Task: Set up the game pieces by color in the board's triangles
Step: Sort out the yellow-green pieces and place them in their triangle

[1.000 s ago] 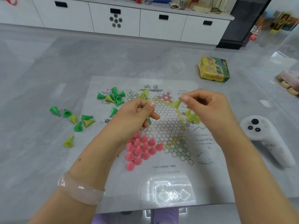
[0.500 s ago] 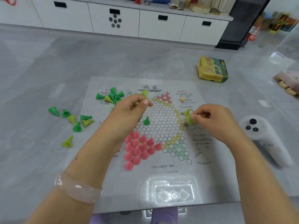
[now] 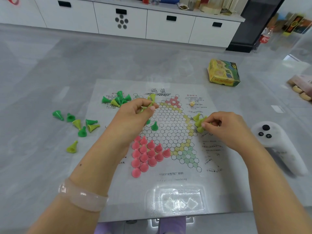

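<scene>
A paper star board (image 3: 168, 125) lies flat on the grey table. Several pink cone pieces (image 3: 145, 156) fill its lower-left triangle. My left hand (image 3: 135, 115) hovers over the board's upper left, pinching yellow-green pieces (image 3: 152, 98) between thumb and fingers. My right hand (image 3: 224, 125) rests at the right triangle, fingertips on a yellow-green piece (image 3: 200, 124) among a small cluster there. One dark green piece (image 3: 154, 126) stands alone on the board's left-middle. A mixed green and yellow-green pile (image 3: 118, 99) sits at the board's upper-left corner.
Loose green and yellow-green pieces (image 3: 81, 125) lie scattered on the table left of the board. A yellow game box (image 3: 223, 73) stands at the back right. A white controller (image 3: 276, 142) lies to the right. A small die (image 3: 192, 103) sits on the board's printed text.
My right hand came down from mid-air with a yellow-green piece to the cluster at the right triangle. My left hand lifted slightly toward the board's upper left, uncovering the lone green piece.
</scene>
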{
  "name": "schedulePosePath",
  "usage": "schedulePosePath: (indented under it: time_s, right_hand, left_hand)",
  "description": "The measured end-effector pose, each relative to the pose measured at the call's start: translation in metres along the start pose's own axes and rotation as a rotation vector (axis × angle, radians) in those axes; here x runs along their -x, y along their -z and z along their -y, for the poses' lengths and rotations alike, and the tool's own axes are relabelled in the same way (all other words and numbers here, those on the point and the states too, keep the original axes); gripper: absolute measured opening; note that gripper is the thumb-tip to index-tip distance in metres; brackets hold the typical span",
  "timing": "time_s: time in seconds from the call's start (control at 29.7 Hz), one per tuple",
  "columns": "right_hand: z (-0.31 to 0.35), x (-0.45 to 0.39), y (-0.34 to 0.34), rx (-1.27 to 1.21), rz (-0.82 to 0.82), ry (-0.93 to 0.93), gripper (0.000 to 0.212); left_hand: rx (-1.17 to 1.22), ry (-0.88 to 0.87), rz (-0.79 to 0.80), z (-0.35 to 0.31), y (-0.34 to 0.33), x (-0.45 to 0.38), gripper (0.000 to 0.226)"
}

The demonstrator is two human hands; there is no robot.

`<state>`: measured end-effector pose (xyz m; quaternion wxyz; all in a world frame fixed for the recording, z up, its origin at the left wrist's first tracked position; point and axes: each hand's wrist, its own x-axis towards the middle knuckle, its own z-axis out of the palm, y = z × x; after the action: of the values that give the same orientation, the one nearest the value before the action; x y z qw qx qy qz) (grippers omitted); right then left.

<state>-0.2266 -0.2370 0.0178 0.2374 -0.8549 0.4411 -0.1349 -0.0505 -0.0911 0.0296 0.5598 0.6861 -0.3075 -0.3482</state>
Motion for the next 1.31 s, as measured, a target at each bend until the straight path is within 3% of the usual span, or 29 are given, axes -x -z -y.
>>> schedulePosePath:
  time_s: [0.3,0.5,0.74,1.31]
  right_hand:
    - [-0.001,0.001,0.001,0.001,-0.004,0.001,0.011]
    - [0.004,0.002,0.006,-0.082,-0.094,0.025,0.010]
    - [-0.001,0.001,0.002,0.008,-0.010,0.027,0.006]
    - [-0.006,-0.001,0.000,0.015,-0.027,0.042,0.010]
  left_hand:
    - [0.011,0.011,-0.018,0.001,0.002,-0.002,0.017]
    - [0.014,0.004,-0.005,0.000,0.000,-0.001,0.016]
    - [0.000,0.003,-0.010,0.001,0.002,-0.001,0.017]
    - [0.003,0.002,-0.019,-0.001,0.002,-0.001,0.018]
